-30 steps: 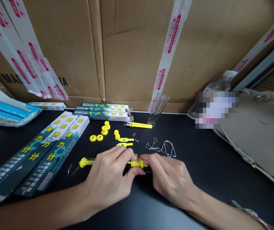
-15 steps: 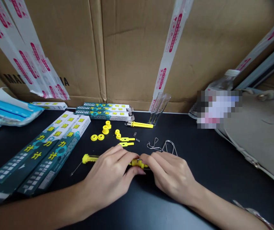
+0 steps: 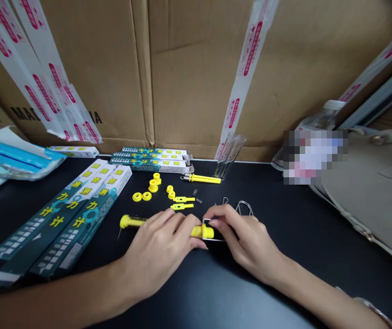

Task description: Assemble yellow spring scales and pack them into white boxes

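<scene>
My left hand [image 3: 164,251] is wrapped round a tubular spring scale [image 3: 132,221] with yellow end caps, lying sideways above the black table. A thin wire hook points down from its left end. At its right end my right hand [image 3: 247,237] pinches a bent metal wire hanger [image 3: 212,240], which straddles the yellow cap [image 3: 208,232]. The hanger's far part is hidden by my fingers. Just beyond my right hand lies another wire hanger [image 3: 244,205]. Two flat yellow pieces [image 3: 183,206], small springs [image 3: 199,200] and several yellow caps and rings [image 3: 147,196] lie behind my left hand.
Printed long boxes [image 3: 79,214] lie at left, with more boxes [image 3: 151,160] at the back. A yellow inner rod [image 3: 204,179] and clear tubes [image 3: 229,157] lie near the carton wall [image 3: 189,82]. At right are a bottle [image 3: 319,119] and a beige bag [image 3: 370,196].
My right hand has shifted right, off the spring scale's tube, uncovering the yellow cap and the wire hanger round it. The scale's hook end has tilted up slightly.
</scene>
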The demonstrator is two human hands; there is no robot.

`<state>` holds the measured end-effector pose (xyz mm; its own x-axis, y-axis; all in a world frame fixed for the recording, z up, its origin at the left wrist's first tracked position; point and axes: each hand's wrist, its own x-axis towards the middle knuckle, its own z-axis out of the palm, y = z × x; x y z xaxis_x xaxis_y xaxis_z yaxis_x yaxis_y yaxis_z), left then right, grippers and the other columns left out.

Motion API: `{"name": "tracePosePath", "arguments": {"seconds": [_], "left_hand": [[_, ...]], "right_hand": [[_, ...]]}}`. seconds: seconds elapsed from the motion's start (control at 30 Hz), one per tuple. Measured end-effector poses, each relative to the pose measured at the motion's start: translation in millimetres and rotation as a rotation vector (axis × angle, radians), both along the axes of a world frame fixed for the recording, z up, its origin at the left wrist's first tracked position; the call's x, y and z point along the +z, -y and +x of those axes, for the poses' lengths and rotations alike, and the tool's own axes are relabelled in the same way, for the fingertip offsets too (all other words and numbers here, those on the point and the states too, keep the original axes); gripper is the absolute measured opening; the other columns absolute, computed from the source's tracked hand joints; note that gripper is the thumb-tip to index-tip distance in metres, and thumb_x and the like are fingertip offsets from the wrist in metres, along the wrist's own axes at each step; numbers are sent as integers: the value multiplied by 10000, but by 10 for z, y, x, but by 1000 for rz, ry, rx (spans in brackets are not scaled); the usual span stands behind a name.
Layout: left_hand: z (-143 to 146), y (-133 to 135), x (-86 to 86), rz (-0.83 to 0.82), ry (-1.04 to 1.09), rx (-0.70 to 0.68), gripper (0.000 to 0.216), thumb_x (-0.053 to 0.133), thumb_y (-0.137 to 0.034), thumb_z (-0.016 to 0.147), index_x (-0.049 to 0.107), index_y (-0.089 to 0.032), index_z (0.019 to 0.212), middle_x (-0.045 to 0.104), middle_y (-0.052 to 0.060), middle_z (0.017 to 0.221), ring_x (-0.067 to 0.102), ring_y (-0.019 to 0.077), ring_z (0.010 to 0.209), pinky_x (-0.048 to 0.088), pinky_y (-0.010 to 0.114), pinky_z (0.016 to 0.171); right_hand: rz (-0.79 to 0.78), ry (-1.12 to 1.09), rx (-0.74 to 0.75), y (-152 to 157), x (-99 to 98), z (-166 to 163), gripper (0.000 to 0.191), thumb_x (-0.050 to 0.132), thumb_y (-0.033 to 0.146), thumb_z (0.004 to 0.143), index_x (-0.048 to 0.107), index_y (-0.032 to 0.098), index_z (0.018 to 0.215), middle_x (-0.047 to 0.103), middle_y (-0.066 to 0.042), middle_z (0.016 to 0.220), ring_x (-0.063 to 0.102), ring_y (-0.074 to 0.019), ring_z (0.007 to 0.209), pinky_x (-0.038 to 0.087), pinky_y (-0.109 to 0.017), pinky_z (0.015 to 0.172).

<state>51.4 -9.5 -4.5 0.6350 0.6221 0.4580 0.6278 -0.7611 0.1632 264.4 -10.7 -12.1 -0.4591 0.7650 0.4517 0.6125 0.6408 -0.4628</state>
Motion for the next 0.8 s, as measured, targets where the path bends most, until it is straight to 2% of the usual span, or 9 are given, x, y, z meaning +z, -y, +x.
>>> {"name": "tracePosePath", "arguments": {"seconds": [0.13, 0.3, 0.4, 0.6, 0.8], "left_hand": [[-9, 6, -25, 13, 41, 7, 175, 592, -358, 960, 578, -184, 968, 706, 16, 828, 690, 237, 730, 557, 394, 657], [0, -5, -11, 61, 60, 23, 143, 565, -316, 985, 565, -183, 1037, 733, 23, 926, 710, 238, 789, 562, 391, 680], [10, -4, -13, 105, 58, 44, 128, 553, -298, 990, 572, -179, 1032, 730, 35, 900, 706, 250, 784, 565, 406, 680], [21, 21, -9, 133, 55, 60, 184, 487, -316, 1010, 603, -178, 969, 715, 37, 809, 699, 255, 734, 568, 416, 645], [18, 24, -9, 157, 78, 60, 259, 442, -326, 1031, 628, -165, 948, 735, 41, 797, 702, 245, 711, 567, 397, 641]], "right_hand": [[-208, -134, -2, 9, 21, -37, 195, 345, 236, 1064, 538, 224, 1086, 596, 29, 745, 484, -105, 541, 379, -236, 544], [-541, -454, -14, 53, 52, -92, 253, 334, 388, 1073, 513, 236, 978, 392, 61, 670, 350, -116, 570, 313, -237, 525], [-665, -528, 16, 76, 71, -103, 271, 335, 439, 1065, 513, 242, 1013, 314, 75, 643, 292, -121, 566, 280, -243, 520], [-622, -397, 31, 76, 127, -116, 301, 418, 500, 1031, 546, 236, 1098, 380, 71, 652, 325, -114, 576, 270, -245, 527], [-596, -405, 4, 66, 102, -135, 290, 386, 467, 1049, 554, 232, 1025, 430, 59, 680, 315, -100, 534, 250, -234, 474]]}}
